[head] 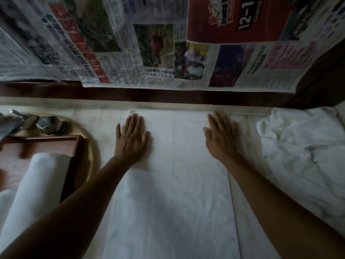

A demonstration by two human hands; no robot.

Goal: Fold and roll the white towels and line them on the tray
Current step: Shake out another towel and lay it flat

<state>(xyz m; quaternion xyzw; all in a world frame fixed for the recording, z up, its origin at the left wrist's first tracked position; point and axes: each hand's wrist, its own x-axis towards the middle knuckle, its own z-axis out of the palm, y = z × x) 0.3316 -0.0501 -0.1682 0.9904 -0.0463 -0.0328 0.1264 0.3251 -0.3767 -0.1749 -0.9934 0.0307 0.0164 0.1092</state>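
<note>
While both palms lie open, my left hand (132, 137) and right hand (222, 137) flatten the towel (173, 184) beside the tray (74, 144); soft and limp, it looks best gripped at its far corners.

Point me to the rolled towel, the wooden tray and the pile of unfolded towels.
rolled towel (37, 176), head view, middle of the roll's upper surface.
wooden tray (54, 144), head view, bare far rim beyond the roll.
pile of unfolded towels (302, 150), head view, crumpled centre of the heap, far right.
</note>
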